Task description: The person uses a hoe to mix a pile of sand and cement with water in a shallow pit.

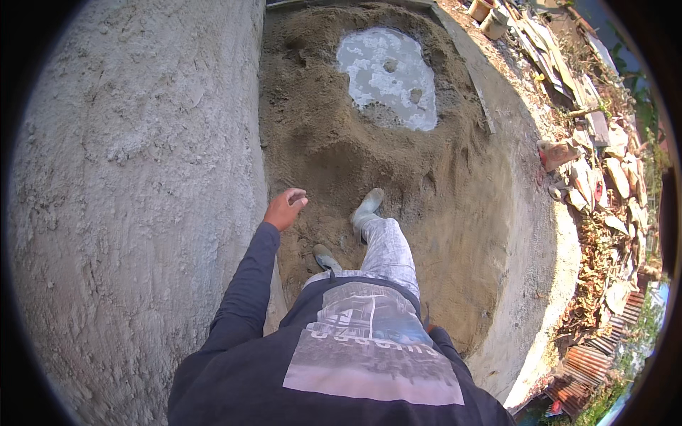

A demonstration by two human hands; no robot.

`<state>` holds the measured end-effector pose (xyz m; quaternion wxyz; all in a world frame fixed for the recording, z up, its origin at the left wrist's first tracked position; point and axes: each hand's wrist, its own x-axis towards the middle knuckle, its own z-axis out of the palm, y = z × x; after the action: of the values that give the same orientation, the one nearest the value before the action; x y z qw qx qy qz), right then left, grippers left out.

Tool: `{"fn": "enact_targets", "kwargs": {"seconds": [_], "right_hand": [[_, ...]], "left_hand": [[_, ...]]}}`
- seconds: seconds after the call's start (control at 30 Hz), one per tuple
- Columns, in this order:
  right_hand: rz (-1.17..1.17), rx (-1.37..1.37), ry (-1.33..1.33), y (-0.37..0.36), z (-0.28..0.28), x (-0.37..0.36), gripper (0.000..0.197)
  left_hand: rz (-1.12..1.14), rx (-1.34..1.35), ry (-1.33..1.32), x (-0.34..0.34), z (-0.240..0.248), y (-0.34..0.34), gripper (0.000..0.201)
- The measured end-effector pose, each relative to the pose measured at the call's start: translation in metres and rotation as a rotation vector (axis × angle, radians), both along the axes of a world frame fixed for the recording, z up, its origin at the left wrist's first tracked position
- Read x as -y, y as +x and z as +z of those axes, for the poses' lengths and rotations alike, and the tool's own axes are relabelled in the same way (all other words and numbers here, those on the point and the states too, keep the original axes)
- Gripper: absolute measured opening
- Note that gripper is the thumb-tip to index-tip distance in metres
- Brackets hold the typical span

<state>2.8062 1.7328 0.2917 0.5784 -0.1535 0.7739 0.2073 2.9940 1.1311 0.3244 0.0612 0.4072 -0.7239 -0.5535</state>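
My left hand (285,208) hangs in the air beside the rough grey wall (142,177), over the sand. Its fingers are loosely bent, with a small gap to the thumb, and nothing shows in them. Only a sliver of my right hand (430,328) shows beside my hip; its fingers are hidden behind my body. Ahead lies a heap of brown sand (312,135) with a hollow in it. A pool of grey-white watery mix (387,78) fills the hollow, with a few small lumps at its surface. My boots (367,206) stand on the sand at the near side of the heap.
The grey wall runs along my whole left side. A pale concrete edge (526,284) curves along the right. Beyond it lie stones (618,177), wooden planks (547,57), dry leaves and rusty corrugated sheets (590,362). Buckets (494,23) stand at the far right.
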Motion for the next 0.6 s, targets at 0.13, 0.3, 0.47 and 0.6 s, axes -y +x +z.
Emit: {"fn": "enact_targets", "kwargs": {"seconds": [0.13,0.3,0.47,0.6], "right_hand": [[0.024,0.186,0.01,-0.025,-0.011,0.047,0.031],[0.013,0.251,-0.015,-0.083,-0.039,0.119,0.033],[-0.202,0.148,-0.015,-0.138,-0.062,0.147,0.039],[-0.314,-0.021,-0.164,-0.169,-0.054,0.186,0.046]], "left_hand": [[0.101,-0.037,-0.788,0.119,0.133,-0.013,0.028],[0.101,0.355,-1.419,0.234,0.226,-0.016,0.025],[-0.186,0.846,-1.411,0.26,0.224,-0.003,0.032],[-0.248,1.1,-1.333,0.256,0.24,-0.018,0.038]]}}
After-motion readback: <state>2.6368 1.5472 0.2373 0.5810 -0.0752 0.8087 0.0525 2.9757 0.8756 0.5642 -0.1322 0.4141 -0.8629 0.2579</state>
